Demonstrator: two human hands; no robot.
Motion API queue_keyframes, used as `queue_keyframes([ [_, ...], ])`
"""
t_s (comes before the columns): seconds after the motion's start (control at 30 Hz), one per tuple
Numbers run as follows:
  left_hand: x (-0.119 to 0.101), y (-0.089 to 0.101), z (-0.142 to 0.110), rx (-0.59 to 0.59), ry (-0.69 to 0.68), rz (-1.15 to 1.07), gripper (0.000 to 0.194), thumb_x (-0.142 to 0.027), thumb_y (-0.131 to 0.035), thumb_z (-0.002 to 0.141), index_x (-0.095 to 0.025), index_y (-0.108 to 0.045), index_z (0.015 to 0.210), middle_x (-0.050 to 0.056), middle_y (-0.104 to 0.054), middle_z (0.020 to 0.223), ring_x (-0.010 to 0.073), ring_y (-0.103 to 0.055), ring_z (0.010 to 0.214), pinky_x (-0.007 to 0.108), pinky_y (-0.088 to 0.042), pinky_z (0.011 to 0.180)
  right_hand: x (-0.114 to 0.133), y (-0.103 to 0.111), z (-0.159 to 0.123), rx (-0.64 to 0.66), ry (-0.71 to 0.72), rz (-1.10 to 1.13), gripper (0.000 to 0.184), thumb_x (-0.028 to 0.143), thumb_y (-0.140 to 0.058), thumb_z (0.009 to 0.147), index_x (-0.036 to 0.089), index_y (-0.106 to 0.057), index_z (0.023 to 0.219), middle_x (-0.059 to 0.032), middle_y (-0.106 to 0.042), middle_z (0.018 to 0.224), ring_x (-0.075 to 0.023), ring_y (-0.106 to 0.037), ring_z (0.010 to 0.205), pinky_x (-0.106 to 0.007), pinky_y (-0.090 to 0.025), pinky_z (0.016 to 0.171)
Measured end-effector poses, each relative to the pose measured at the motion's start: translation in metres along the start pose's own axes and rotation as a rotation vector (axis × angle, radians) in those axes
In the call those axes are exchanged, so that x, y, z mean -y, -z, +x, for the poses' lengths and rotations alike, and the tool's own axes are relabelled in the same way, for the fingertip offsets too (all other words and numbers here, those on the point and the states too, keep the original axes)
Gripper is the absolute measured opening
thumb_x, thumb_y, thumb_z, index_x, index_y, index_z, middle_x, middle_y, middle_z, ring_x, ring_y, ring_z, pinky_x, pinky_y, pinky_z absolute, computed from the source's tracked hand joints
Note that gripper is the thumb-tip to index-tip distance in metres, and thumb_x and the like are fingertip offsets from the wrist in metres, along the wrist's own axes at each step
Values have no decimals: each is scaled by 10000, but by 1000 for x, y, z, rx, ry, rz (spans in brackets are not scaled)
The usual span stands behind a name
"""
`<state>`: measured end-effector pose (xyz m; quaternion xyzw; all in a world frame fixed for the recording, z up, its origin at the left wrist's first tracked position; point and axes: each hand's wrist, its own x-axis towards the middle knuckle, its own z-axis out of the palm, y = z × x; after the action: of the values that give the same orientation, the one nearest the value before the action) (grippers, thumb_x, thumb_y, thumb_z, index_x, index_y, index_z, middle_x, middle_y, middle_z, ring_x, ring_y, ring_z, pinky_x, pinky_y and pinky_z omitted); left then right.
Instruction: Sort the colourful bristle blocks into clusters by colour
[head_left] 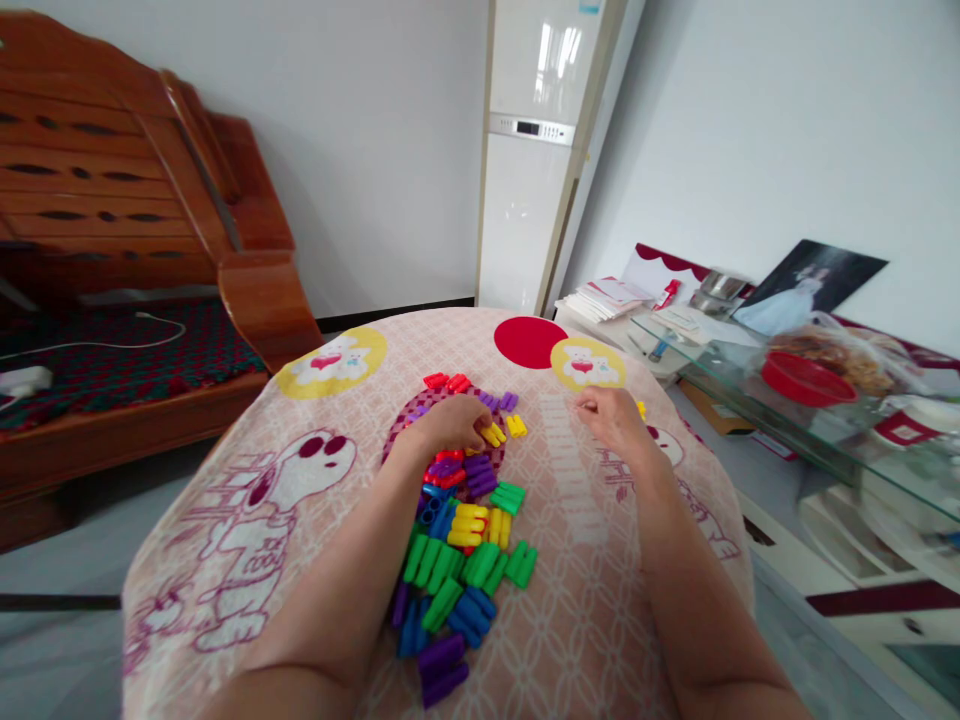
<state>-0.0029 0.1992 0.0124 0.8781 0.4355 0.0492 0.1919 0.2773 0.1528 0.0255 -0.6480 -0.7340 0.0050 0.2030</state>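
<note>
Many plastic toy building blocks made of joined tubes lie in a loose pile down the middle of the cloth-covered table. At the pile's far end my left hand [456, 422] has its fingers curled down on a yellow block [493, 435]. Just right of that lies another yellow block [517, 427], with purple blocks [499, 401] behind. My right hand [611, 415] is apart from the pile, its fingertips pinched together; what they hold, if anything, is hidden. A bit of yellow [641, 410] shows behind that hand. Closer to me are green blocks [427, 562] and blue blocks [471, 616].
The round table's patterned cloth [592, 620] hangs over its edge. To the right stands a glass-topped cabinet [750, 420] bearing a red bowl [806, 380], papers and a photo. A wooden bench [262, 290] is at the left, a tall white air conditioner [525, 200] behind.
</note>
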Motion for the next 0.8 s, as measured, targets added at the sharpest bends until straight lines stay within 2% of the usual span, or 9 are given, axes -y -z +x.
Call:
queue_keyframes([
  [0.13, -4, -9, 3, 10, 60, 163, 353, -145, -692, 623, -185, -704, 973, 85, -710, 1031, 253, -625, 972, 302, -454, 791, 11, -8, 0, 40, 45, 22, 148, 184, -584, 829, 167, -731, 838, -73, -734, 793, -187, -652, 775, -262, -435, 716],
  [0.27, -5, -14, 6, -3, 6, 91, 403, -149, -675, 670, -201, -682, 1070, 57, -714, 980, 232, -632, 941, 286, -441, 775, 27, -27, -3, 119, 148, 95, 249, 180, -571, 872, 148, -700, 1083, -114, -722, 1002, -197, -652, 909, -290, -459, 825],
  [0.37, -6, -14, 8, -32, -25, 39, 293, -222, -664, 737, -191, -692, 1027, 52, -721, 944, 216, -642, 894, 270, -432, 731, 44, -52, -7, 196, 333, 149, 351, 178, -530, 916, 175, -618, 1256, -122, -650, 1218, -200, -595, 1108, -316, -437, 951],
  [0.43, -7, -15, 9, -50, -30, 8, 203, -291, -644, 785, -178, -702, 943, 53, -722, 892, 206, -643, 841, 266, -424, 695, 52, -66, -9, 216, 405, 142, 336, 165, -490, 941, 176, -613, 1253, -120, -628, 1251, -199, -556, 1172, -333, -408, 1006],
  [0.53, -6, -18, 13, -68, -37, -50, 127, -263, -623, 796, -173, -699, 844, 37, -714, 798, 180, -635, 767, 251, -414, 659, 56, -73, -11, 228, 350, 134, 258, 122, -490, 925, 151, -674, 1104, -112, -664, 1128, -197, -574, 1115, -317, -419, 974],
  [0.63, -5, -20, 15, -75, -45, -97, 116, -208, -632, 763, -175, -708, 844, 30, -718, 792, 169, -633, 753, 238, -416, 647, 52, -66, -10, 253, 242, 142, 201, 133, -592, 860, 149, -709, 1023, -99, -680, 1033, -192, -609, 1003, -288, -447, 884],
  [0.73, -5, -21, 13, -55, -59, -122, 164, -204, -627, 758, -178, -728, 884, 27, -720, 786, 163, -629, 728, 234, -412, 628, 47, -57, -8, 260, 152, 133, 315, 203, -731, 764, 148, -719, 1074, -102, -696, 1025, -194, -629, 922, -282, -456, 827],
  [0.8, -5, -21, 12, -42, -65, -137, 174, -213, -625, 753, -180, -738, 881, 22, -715, 763, 158, -624, 707, 230, -405, 610, 43, -54, -7, 264, 109, 130, 325, 226, -784, 707, 146, -739, 1019, -96, -712, 978, -191, -637, 877, -277, -459, 792],
])
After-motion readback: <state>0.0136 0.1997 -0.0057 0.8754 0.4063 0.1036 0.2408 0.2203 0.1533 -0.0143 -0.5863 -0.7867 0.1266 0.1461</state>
